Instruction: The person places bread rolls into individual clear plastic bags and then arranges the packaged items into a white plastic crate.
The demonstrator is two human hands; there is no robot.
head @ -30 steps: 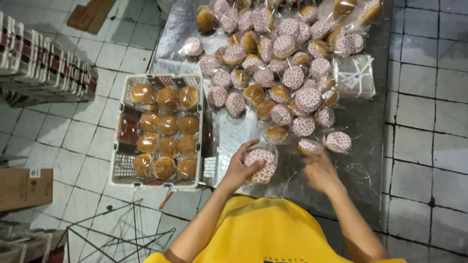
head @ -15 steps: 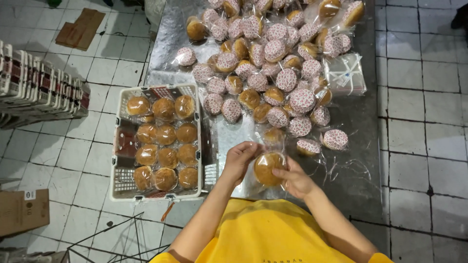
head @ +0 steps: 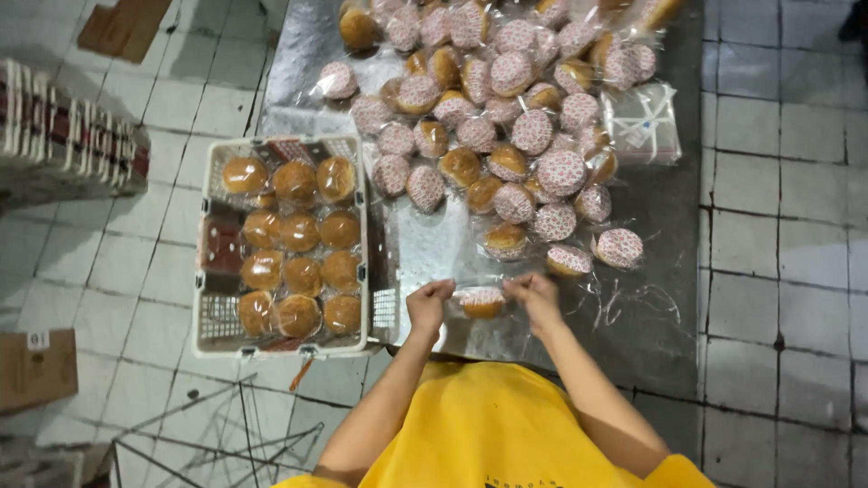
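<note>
Pinching the two ends of a clear plastic wrapper, the left hand (head: 429, 305) and the right hand (head: 537, 298) hold a wrapped bun (head: 482, 302) between them just below the middle of the frame, fingers closed on the film at either side. The bun is round and golden brown, sitting in a white paper cup dotted with red, and its wrapper stretches sideways, long axis running left to right. It hangs just above a crinkled, shiny metal table (head: 669, 307). Further up, a heap of wrapped buns (head: 506, 117) fills the top centre, many turned to show their patterned cup bottoms. At upper right lies a flat stack of clear bags (head: 644, 122). Left of the hands, a white plastic lattice crate (head: 210, 312) holds glossy buns in neat rows. A brown cardboard box (head: 36, 369) sits at the lower left on pale floor tiles.
</note>
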